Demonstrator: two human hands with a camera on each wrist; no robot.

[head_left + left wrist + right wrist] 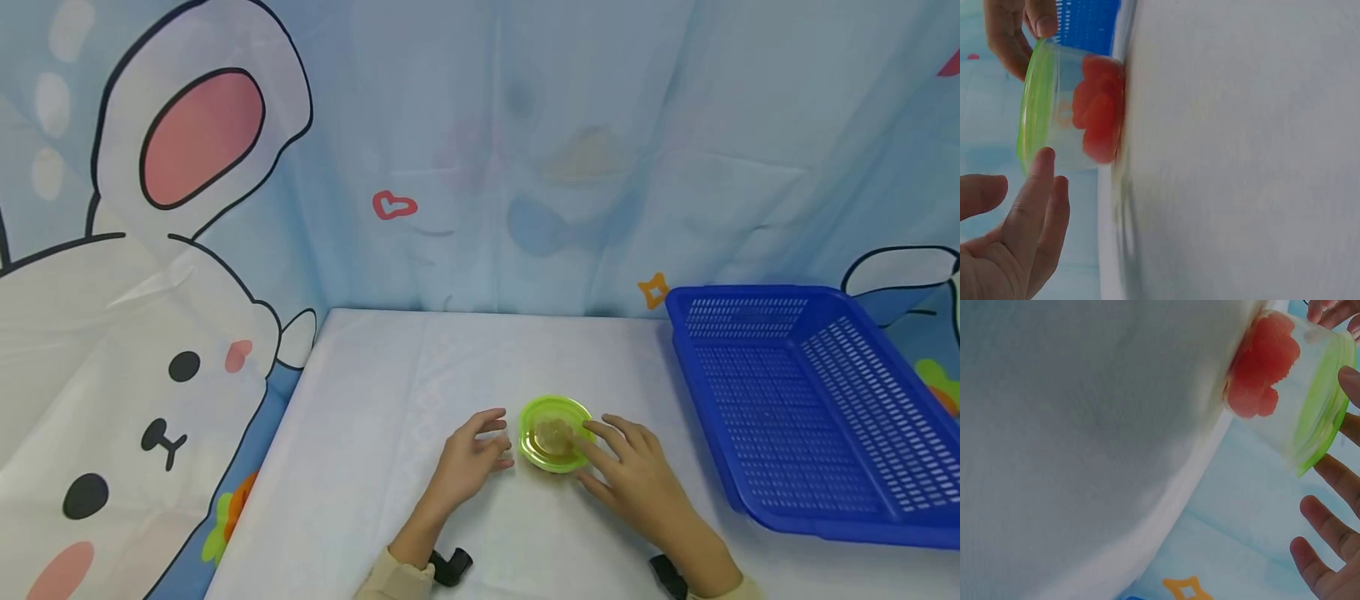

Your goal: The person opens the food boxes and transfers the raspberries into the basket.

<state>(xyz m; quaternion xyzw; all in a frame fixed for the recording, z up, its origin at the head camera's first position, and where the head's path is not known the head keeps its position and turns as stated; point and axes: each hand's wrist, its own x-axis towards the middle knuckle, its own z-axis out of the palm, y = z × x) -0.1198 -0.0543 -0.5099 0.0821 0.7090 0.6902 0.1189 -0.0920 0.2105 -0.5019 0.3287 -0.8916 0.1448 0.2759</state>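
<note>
Green-lidded plastic tub [552, 435] between left hand [467, 463] and right hand [637, 477], both loosely extended, appears light, slick, stiffish; best gripped round its sides.

A table [360, 400] with a white cloth [300, 508] spread over it carries 2 things. The cloth shows faint creases, and a soft shadow falls on it beside each of the 2. Near the middle, a clear plastic food container [1071, 106] stands upright, its base touching the cloth and its bright green-rimmed round lid [555, 433] uppermost. At the table's right side lies a large blue plastic basket [780, 417], rectangular, with slotted floor and walls, its open top facing up. Its far rim comes close to the table's far edge. The container and the basket stand well apart.
</note>
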